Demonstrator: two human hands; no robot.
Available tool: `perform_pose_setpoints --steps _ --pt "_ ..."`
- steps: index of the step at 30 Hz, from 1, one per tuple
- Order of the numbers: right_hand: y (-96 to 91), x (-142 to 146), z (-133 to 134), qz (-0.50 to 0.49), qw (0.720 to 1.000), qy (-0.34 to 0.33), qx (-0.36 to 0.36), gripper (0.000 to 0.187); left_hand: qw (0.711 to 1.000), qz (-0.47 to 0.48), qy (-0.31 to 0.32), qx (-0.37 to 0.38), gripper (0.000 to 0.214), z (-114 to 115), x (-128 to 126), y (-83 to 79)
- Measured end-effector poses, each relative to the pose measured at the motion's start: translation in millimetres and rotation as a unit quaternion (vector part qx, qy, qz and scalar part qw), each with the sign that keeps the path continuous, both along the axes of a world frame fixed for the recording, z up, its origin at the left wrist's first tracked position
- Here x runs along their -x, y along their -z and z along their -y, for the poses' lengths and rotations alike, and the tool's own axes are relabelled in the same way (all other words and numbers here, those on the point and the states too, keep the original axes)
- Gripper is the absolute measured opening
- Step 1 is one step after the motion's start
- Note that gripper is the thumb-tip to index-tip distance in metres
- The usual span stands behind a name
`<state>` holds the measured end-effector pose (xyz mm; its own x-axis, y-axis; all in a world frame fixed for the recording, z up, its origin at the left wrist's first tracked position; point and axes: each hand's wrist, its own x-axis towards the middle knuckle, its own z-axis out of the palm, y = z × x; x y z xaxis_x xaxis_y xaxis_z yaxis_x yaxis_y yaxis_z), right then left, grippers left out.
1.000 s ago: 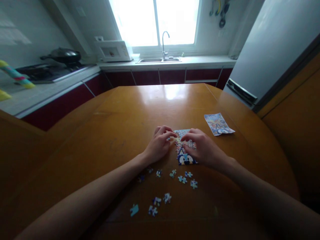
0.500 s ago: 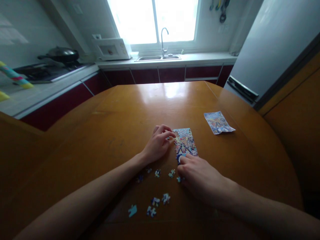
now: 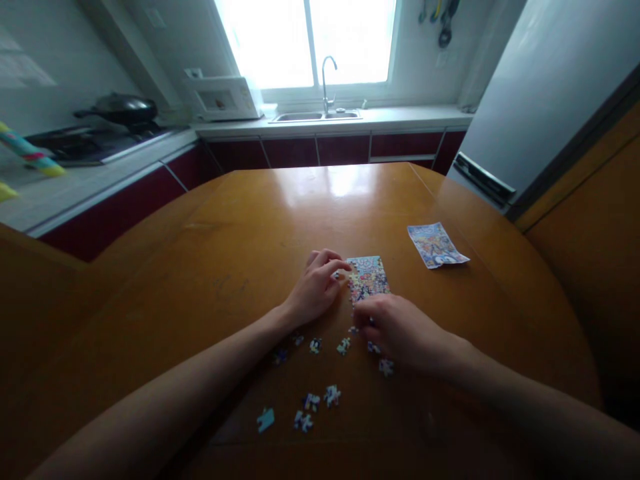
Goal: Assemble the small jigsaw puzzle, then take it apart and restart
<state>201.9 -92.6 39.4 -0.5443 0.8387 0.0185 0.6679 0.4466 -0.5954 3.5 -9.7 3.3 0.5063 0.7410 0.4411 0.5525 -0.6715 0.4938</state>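
Note:
A partly assembled jigsaw puzzle [image 3: 369, 275] lies flat on the table, its lower part covered by my right hand. My left hand [image 3: 317, 283] rests at the puzzle's left edge, fingers apart and the index fingertip touching it; a small puzzle piece [image 3: 337, 275] shows beneath these fingers. Curled over the puzzle's lower end, my right hand [image 3: 395, 323] has its fingers drawn together, and whatever they pinch is hidden. Close to it lie loose jigsaw pieces, one [image 3: 343, 346] to its left and another [image 3: 386, 367] just below.
Several more loose pieces, including a light-blue one [image 3: 266, 420], lie on the wooden table [image 3: 240, 233] near me. A creased picture sheet [image 3: 437, 245] lies to the right. Beyond are a sink [image 3: 300, 117], a microwave [image 3: 225, 98], a pan [image 3: 120, 108] and a fridge [image 3: 545, 87].
My right hand has shifted slightly up over the puzzle, its fingers more curled. Pieces beneath and below it now show, and more of the puzzle's bottom is covered. My left hand stays put.

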Motion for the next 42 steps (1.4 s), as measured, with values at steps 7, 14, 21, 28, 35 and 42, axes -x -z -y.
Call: perform_pose_setpoints --steps 7,14,21,28,35,42 --pt "8.8 -16.4 -38.6 -0.056 0.991 0.110 -0.056 0.018 1.000 -0.008 -0.001 0.001 0.030 0.6 0.0 -0.2" --pt "-1.6 -28.0 -32.8 0.010 0.994 0.089 -0.066 0.030 1.000 -0.011 -0.001 0.000 0.040 0.7 -0.5 0.1" --pt "2.6 -25.2 -27.7 0.055 0.996 0.010 -0.074 0.041 1.000 -0.016 -0.001 0.000 0.033 0.3 -0.1 1.4" --pt "3.2 -23.8 -28.2 0.091 0.989 0.032 -0.109 0.040 1.000 -0.017 -0.005 -0.001 0.036 0.2 -0.6 1.0" --pt "19.0 -16.1 -31.3 0.123 0.980 0.085 -0.128 0.051 1.000 -0.026 -0.001 -0.009 0.036 -0.3 0.7 2.5" --pt "28.7 -8.9 -35.9 0.097 0.980 0.117 -0.132 0.045 0.999 -0.036 -0.009 -0.009 0.039 -0.5 0.8 4.4"
